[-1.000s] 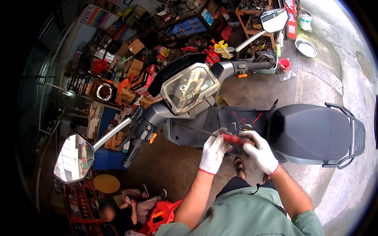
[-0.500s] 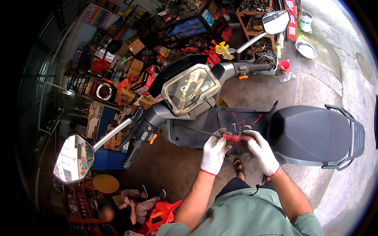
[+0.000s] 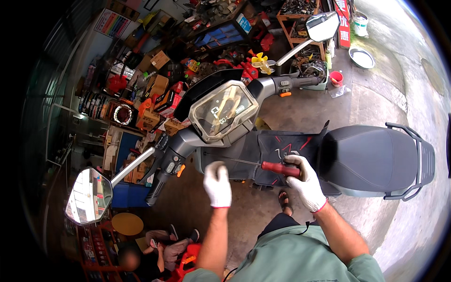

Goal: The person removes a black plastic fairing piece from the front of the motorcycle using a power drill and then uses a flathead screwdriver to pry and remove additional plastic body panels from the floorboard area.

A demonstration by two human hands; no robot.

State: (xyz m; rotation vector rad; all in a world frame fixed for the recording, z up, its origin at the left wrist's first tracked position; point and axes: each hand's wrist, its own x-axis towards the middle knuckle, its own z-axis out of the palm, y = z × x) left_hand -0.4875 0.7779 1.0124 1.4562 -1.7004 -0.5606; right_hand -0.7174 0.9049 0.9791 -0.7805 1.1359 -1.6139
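My right hand (image 3: 305,183), in a white glove, grips the red handle of a long screwdriver (image 3: 277,168). The thin shaft points left across the dark footboard (image 3: 268,145) of a grey scooter. My left hand (image 3: 217,185), also gloved, is near the far part of the shaft; its fingers are blurred, and I cannot tell whether they touch it. Above both hands are the scooter's display (image 3: 223,110) and left handlebar grip (image 3: 157,188). The black seat (image 3: 369,160) lies to the right of my right hand.
Boxes (image 3: 155,94) and tool shelves (image 3: 300,14) crowd the far side. A seated person (image 3: 159,258) by red plastic furniture (image 3: 188,263) is at lower left. A red bucket (image 3: 336,78) and metal basin (image 3: 361,58) stand at upper right. Mirrors (image 3: 89,195) stick out from the handlebar.
My left hand has come off the screwdriver's handle end and moved left along the line of the shaft. My right hand still holds the handle, slightly further left.
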